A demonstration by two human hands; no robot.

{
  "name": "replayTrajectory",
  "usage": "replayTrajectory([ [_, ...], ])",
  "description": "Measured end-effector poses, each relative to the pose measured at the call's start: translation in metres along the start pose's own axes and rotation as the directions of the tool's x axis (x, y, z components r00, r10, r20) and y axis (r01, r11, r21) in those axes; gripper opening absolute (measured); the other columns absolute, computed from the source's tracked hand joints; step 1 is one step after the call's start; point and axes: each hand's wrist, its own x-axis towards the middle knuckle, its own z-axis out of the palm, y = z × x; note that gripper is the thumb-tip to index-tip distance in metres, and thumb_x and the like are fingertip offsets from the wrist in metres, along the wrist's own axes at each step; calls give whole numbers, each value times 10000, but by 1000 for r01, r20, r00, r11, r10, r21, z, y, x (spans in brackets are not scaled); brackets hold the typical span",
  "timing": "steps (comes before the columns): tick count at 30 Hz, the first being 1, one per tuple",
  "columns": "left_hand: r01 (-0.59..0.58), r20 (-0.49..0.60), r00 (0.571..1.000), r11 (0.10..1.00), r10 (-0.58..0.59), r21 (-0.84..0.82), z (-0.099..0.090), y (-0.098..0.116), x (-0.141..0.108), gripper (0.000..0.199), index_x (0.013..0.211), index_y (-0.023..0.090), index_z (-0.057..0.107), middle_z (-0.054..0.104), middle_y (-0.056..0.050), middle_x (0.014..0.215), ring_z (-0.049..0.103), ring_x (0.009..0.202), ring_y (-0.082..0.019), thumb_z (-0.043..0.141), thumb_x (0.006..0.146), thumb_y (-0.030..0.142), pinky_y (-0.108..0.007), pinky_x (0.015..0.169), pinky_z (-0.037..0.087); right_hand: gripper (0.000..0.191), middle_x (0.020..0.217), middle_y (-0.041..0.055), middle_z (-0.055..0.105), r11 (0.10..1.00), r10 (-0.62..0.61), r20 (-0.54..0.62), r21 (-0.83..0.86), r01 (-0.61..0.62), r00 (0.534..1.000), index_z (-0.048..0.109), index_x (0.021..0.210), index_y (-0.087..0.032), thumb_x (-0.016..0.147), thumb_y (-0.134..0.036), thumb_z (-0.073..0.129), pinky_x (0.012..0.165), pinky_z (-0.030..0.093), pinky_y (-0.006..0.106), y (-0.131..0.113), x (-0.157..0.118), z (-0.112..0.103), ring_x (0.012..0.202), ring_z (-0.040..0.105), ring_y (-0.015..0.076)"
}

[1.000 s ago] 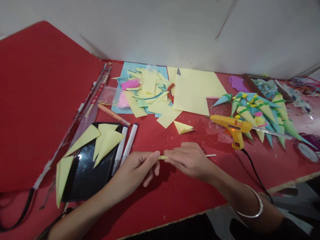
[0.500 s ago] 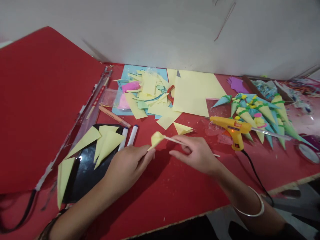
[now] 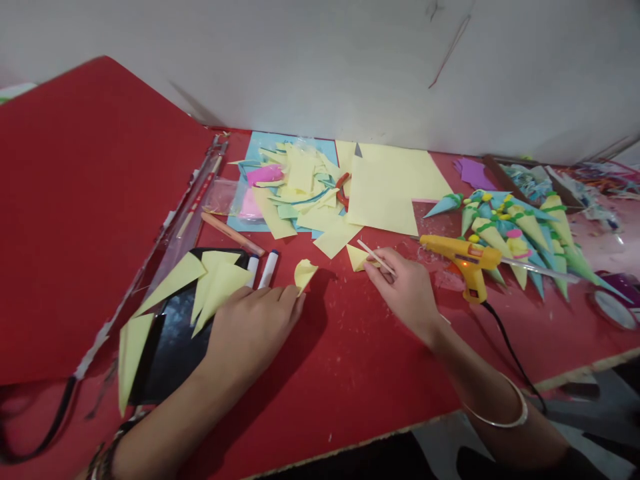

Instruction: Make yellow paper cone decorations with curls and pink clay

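Note:
Between the fingers of my left hand [image 3: 257, 327] is a small yellow paper cone [image 3: 304, 275], its wide end pointing up and away from me. My right hand [image 3: 407, 290] pinches a thin white stick [image 3: 377, 259], which slants up to the left. The fingertips of that hand are at a folded yellow paper piece [image 3: 357, 258] on the red table [image 3: 345, 373]; whether they grip it cannot be made out. Left of my left hand, yellow paper triangles [image 3: 220, 283] lie over a black glossy tray or tablet [image 3: 173, 357].
On the right rests a yellow glue gun [image 3: 463, 257] with its cord, before a heap of finished paper cones [image 3: 525, 223]. Paper scraps [image 3: 300, 180] and a large yellow sheet [image 3: 390, 187] lie at the back. Two white markers [image 3: 268, 269] stand out near my left hand.
My right hand has moved right and away from the cone, carrying the stick, to the folded paper piece. My left hand has tilted the cone more upright.

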Motion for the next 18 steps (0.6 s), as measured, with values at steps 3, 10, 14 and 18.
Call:
replayTrajectory([
  [3, 30, 10, 999, 1000, -30, 2, 0, 1, 0, 333, 579, 179, 534, 570, -39, 469, 531, 464, -173, 371, 848, 290, -283, 494, 266, 231, 593, -7, 588, 1000, 11, 14, 5, -11, 1000, 579, 869, -191, 804, -389, 481, 482, 310, 209, -3, -1, 1, 486, 489, 99],
  [10, -14, -5, 1000, 1000, 14, -16, 2, 3, -1, 351, 600, 177, 549, 582, -26, 484, 529, 452, -167, 397, 838, 384, -275, 472, 255, 241, 710, 21, 635, 1000, -13, -16, -22, 13, 1000, 588, 939, -193, 836, -350, 437, 538, 342, 223, -4, -1, 2, 566, 546, 119],
  [14, -56, -96, 994, 998, 52, -42, 3, 5, -1, 342, 587, 183, 557, 569, -7, 467, 526, 444, -161, 413, 836, 369, -276, 472, 270, 276, 681, 12, 615, 999, 32, -31, -42, -33, 999, 546, 1007, -193, 809, -371, 473, 510, 321, 223, -1, 1, 2, 542, 525, 123],
  [18, -68, -109, 992, 995, 61, -69, 4, 6, 0, 364, 564, 187, 548, 564, -4, 457, 523, 439, -157, 394, 843, 362, -274, 465, 275, 185, 618, -3, 579, 997, 77, 6, 25, -77, 997, 561, 807, -192, 806, -357, 478, 500, 302, 215, 4, 5, 3, 535, 505, 117],
])
